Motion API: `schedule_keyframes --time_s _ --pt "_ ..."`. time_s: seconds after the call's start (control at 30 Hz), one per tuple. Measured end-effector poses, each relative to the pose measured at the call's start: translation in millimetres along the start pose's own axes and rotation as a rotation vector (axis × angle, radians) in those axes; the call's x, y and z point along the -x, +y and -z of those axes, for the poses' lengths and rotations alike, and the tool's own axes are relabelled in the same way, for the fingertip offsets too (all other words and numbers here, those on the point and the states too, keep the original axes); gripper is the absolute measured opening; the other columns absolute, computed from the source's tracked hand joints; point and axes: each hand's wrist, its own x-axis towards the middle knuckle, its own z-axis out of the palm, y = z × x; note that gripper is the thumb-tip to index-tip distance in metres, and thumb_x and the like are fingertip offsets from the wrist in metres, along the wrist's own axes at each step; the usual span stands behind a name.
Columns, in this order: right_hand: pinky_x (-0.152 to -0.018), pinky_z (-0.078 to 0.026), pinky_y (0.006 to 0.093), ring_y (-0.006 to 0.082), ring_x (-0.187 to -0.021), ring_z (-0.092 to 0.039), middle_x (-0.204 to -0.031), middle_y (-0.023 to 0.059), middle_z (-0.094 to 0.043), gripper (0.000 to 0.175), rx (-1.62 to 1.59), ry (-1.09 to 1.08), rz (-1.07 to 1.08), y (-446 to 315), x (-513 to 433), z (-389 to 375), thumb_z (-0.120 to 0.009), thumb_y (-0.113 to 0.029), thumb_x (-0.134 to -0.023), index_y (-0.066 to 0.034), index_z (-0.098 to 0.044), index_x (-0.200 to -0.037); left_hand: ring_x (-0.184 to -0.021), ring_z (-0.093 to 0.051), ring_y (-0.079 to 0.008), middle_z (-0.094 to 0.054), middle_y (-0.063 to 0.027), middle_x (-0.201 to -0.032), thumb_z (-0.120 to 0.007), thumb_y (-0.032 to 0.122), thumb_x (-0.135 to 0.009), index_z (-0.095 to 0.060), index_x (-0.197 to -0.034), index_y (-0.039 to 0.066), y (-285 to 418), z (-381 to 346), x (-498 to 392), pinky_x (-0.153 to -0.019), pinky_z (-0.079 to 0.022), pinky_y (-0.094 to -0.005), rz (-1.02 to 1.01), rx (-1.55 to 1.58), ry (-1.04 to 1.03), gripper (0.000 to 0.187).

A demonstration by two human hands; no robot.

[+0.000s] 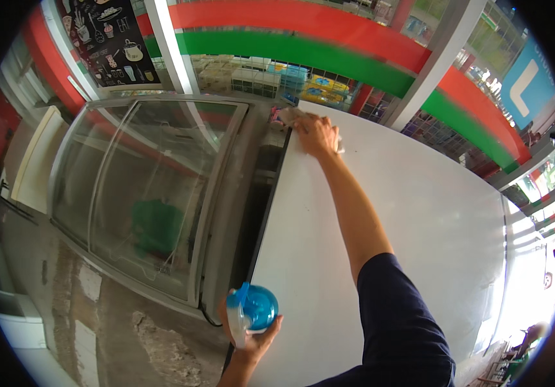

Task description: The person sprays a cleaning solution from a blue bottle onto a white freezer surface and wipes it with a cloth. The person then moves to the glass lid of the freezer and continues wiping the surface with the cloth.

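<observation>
My left hand is wrapped around a spray bottle of blue liquid with a blue and white trigger head, above the near left edge of a white tabletop. With the arm stretched far forward, my right hand presses a crumpled, pale cloth onto the far left corner of that surface. Part of the cloth shows beyond the fingers on both sides; the rest is hidden under the palm. A few small dark specks lie on the white surface.
A chest freezer with a sliding glass lid stands to the left, across a narrow dark gap. Behind the white surface are window posts and glass with red and green bands. A cable hangs by the freezer's near corner.
</observation>
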Motion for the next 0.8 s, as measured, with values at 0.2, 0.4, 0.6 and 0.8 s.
schedule_keyframes --time_s 0.2,0.4,0.6,0.8 --pt "-0.099 -0.037 0.0498 0.0248 -0.126 -0.051 -0.126 0.0031 -0.066 0.029 0.105 0.010 -0.056 16 -79 -14 -0.055 -0.043 -0.097 -0.0287 -0.073 -0.116 -0.120 -0.049 -0.0313 -0.041 -0.0183 -0.136 -0.085 0.052 -0.074 -0.026 -0.147 0.001 14 8 -5 -0.095 -0.048 -0.0448 -0.096 -0.213 0.066 0.107" --pt "-0.104 -0.034 0.0547 0.0283 -0.132 -0.048 -0.134 0.0049 -0.062 0.033 0.109 0.013 -0.170 13 -95 -30 -0.053 -0.041 -0.098 -0.0236 -0.071 -0.120 -0.120 -0.049 -0.0315 -0.042 -0.0180 -0.137 -0.085 0.051 -0.073 -0.025 -0.148 0.001 14 8 -3 -0.096 -0.047 -0.0435 -0.066 -0.269 0.051 0.108" --pt "-0.103 -0.034 0.0614 0.0304 -0.136 -0.046 -0.150 0.0069 -0.051 0.026 0.063 -0.024 0.027 3 3 -9 -0.060 -0.031 -0.094 -0.0264 -0.071 -0.117 -0.120 -0.052 -0.0282 -0.047 -0.0165 -0.135 -0.090 0.031 -0.074 -0.037 -0.140 -0.001 -1 1 4 -0.098 -0.049 -0.0408 -0.070 -0.108 0.099 0.091" --pt "-0.098 -0.041 0.0546 0.0304 -0.136 -0.047 -0.155 0.0072 -0.044 0.048 -0.044 -0.230 0.522 0 240 71 -0.060 -0.034 -0.097 -0.0329 -0.054 -0.144 -0.101 -0.062 -0.0226 -0.058 -0.0128 -0.118 -0.091 0.020 -0.073 -0.050 -0.123 -0.001 -4 3 14 -0.086 -0.055 -0.0358 0.175 0.139 -0.010 0.067"
